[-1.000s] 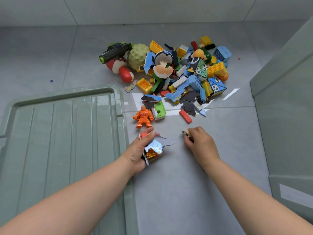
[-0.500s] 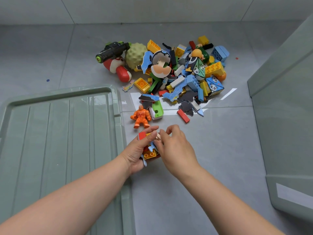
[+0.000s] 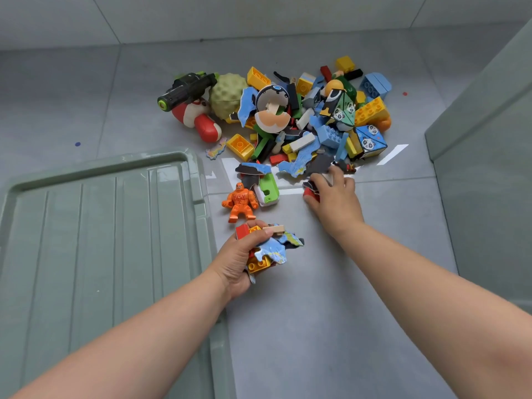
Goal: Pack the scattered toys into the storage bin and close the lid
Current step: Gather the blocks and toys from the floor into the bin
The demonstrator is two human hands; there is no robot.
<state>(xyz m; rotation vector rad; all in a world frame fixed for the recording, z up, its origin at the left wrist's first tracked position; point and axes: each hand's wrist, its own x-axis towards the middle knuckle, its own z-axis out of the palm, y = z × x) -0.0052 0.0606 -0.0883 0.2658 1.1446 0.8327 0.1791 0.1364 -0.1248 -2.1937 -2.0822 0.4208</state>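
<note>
Pile of toys (image 3: 311, 116) heaped on the floor (image 3: 316, 326), just beyond the right fingers (image 3: 338, 175); storage bin (image 3: 489, 145) well off to the right of those fingers, only a pale green wall in view; lid (image 3: 100, 240) flat on the floor, just left of the left fingers (image 3: 253, 239), apart from the bin. Left hand (image 3: 237, 260) with fingers curled round a handful of toys (image 3: 264, 256): red brick (image 3: 241, 231), yellow brick (image 3: 259, 264), blue puzzle pieces (image 3: 273, 250), small wooden block (image 3: 277, 228) on top by the thumb. Right hand (image 3: 335, 200) at the near edge of the pile, fingers bent down over a red piece (image 3: 311, 192) and a dark puzzle piece (image 3: 308, 184), thumb pinching the red one. Orange figure (image 3: 239, 201) upright between the two sets of fingers, nearer the left; marking on its chest too small to read; panda faces printed on a blue cube (image 3: 370, 139) beyond the right fingers; any lettering elsewhere too small to tell. Against half a second ago: right hand gone from the left hand's bundle out to the pile; wooden block left in the left grip; left hand about where it was.
</note>
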